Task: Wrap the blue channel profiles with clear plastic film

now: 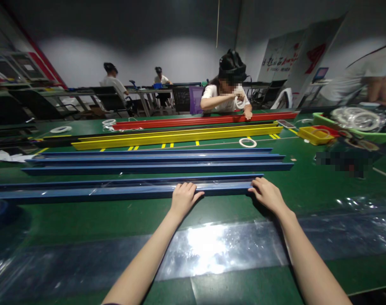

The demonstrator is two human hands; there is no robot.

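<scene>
A long blue channel point(142, 192) lies across the green table in front of me, its trough facing up with shiny clear film inside. My left hand point(184, 197) is closed over its near wall, fingers curled into the trough and thumb pointing right. At the right end, my right hand point(266, 191) grips the channel's corner, with the fingertips partly hidden. Just beyond lie more blue channels point(161, 166), side by side. A wide strip of clear plastic film point(243, 245) stretches under my forearms and reflects the light.
Further back are yellow channels point(180, 136), a red channel point(186, 121) and a white tape ring point(248, 142). A yellow tray point(315, 135) and a green basket point(383, 136) with rolls stand at right. Across the table a person point(226, 99) leans over the red channel.
</scene>
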